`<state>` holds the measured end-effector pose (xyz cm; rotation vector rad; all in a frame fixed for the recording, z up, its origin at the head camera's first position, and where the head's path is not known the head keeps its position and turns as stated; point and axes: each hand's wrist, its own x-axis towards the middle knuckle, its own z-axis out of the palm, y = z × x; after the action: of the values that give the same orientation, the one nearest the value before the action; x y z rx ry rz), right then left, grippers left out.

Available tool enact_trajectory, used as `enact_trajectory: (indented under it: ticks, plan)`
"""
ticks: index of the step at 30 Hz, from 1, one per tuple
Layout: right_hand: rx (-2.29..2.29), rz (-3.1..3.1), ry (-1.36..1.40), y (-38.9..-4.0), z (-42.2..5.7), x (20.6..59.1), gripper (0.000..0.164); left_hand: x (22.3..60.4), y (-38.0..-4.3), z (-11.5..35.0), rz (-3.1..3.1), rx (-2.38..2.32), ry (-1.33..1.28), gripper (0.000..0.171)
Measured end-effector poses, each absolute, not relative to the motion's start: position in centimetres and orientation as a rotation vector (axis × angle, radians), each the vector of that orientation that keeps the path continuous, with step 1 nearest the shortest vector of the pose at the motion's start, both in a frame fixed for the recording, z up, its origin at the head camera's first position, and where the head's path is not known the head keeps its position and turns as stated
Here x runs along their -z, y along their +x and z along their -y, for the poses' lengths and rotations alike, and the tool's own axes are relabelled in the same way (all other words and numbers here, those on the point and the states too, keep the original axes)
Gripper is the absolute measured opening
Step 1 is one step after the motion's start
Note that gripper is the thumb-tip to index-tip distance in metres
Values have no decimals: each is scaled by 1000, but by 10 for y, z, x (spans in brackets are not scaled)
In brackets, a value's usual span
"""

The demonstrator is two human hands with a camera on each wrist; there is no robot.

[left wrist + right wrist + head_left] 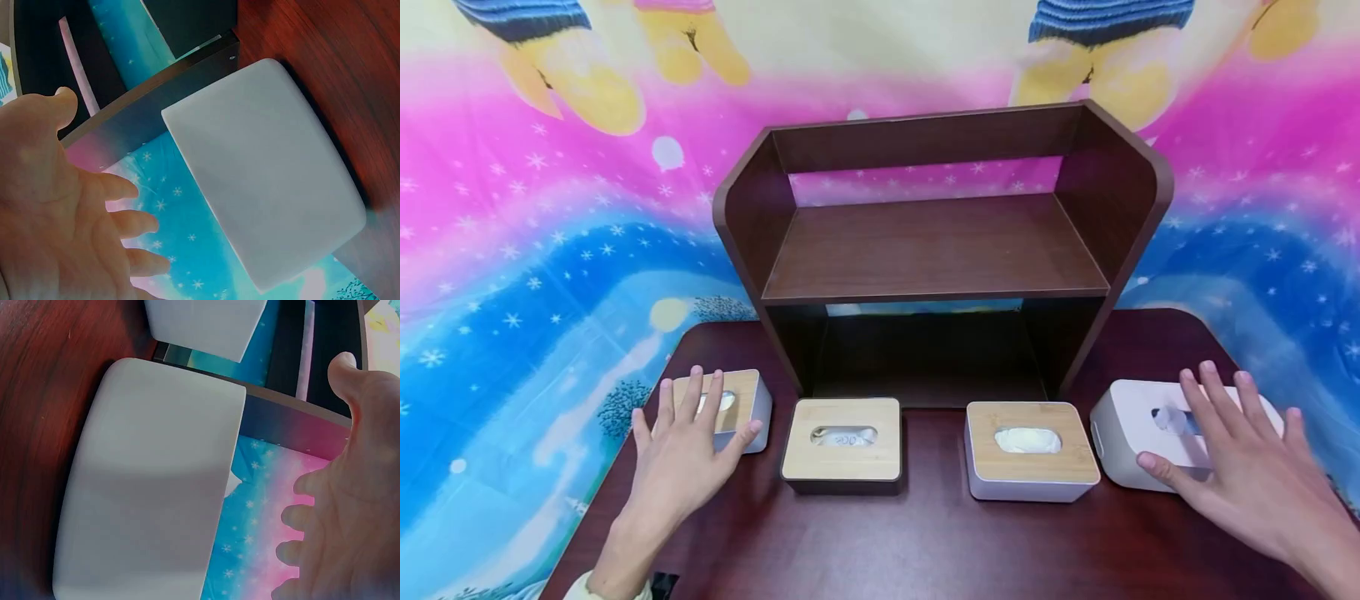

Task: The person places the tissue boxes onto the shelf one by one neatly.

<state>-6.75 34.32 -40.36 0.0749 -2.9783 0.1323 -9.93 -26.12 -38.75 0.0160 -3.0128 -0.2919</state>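
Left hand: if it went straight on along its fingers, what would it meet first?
Likely the leftmost tissue box, which the left hand overlaps in the head view. Height is unclear, so it might pass over and reach the patterned cloth behind.

From the head, looks forward and down; from both wrists, looks tilted and close at smooth pale rectangular boxes (pixel 262 175) (pixel 150 481), sharing the dark-brown wooden shelf (pixel 936 250).
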Motion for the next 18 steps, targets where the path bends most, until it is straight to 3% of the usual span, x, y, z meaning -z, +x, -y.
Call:
enact_trajectory:
  ticks: [18]
  plan:
    - [-298,2936,241,-66,-323,406,120,389,-90,227,3009,341,-69,97]
